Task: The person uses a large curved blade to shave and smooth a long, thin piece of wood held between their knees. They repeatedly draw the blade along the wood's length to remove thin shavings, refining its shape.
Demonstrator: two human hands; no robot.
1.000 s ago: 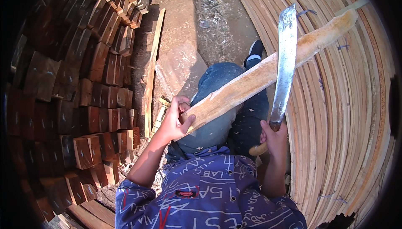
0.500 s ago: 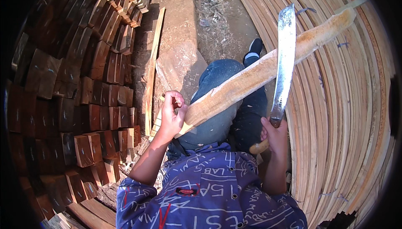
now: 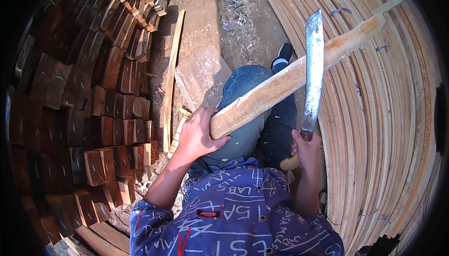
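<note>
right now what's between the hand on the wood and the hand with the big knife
In the head view, only the person's blue-jeaned legs show in the gap between the left hand gripping the wooden stick and the right hand holding the knife.

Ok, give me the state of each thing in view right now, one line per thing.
left hand: closed around the near end of the wooden stick.
right hand: gripping the machete handle.
wooden stick: held slanting up to the right, pale and partly stripped.
machete: upright, blade crossing the stick.
dark wood blocks: stacked on the left.
pale wood strips: piled on the right.
</note>
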